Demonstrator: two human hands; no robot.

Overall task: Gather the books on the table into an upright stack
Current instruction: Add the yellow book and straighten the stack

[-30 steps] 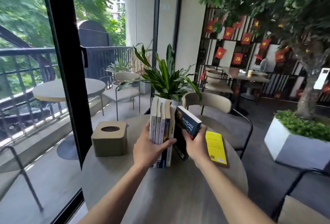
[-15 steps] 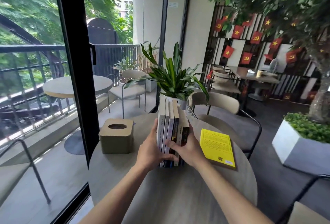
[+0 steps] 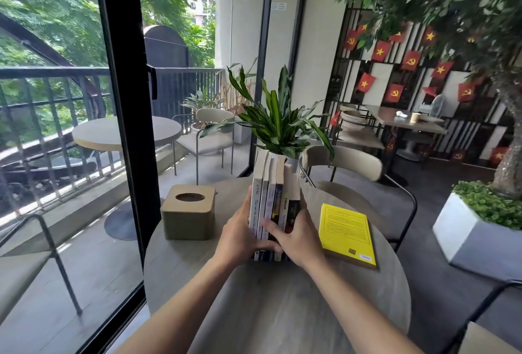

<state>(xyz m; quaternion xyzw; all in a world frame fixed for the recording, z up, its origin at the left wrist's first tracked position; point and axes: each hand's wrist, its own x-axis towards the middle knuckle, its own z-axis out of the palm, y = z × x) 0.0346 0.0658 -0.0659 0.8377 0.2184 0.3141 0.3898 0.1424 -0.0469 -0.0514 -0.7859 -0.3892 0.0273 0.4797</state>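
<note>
Seen only from the forearms down, at the lower edge of the view. Left forearm [image 3: 183,302] bare along all that shows, long and slim, narrowing to the wrist. Right forearm [image 3: 353,305] likewise uncovered, of the same slender build. Left grip [image 3: 240,238] bare, with a broad, smooth back. Right grip [image 3: 296,236] bare too, knuckles faintly ridged, fingers [image 3: 272,228] long and tapered. Nails too small to make out. Sleeves, if any, out of view.
</note>
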